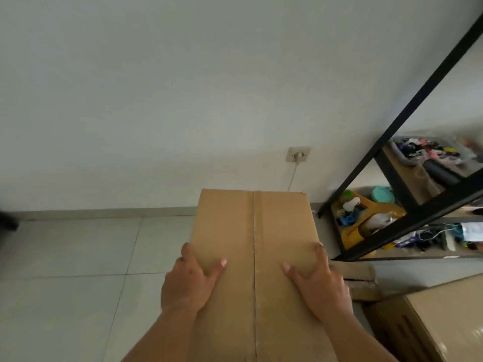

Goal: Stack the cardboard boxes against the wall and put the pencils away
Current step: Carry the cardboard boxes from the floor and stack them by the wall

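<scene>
Both hands on long brown cardboard box (pixel 251 257), closed flaps, centre seam running away from camera. Left hand (pixel 189 280) clamps left edge, thumb lying on top face, fingers wrapped down side. Right hand (pixel 317 283) mirrors it on right edge, thumb on top. Box far end points at plain white wall (pixel 156 87), just below white wall socket with plugged cable (pixel 298 154). Box seems lifted above pale tiled floor (pixel 65 270), hard to confirm. Black metal shelving rack (pixel 407 205) right, cluttered. Second cardboard box (pixel 358 280) lies low, right of held one.
</scene>
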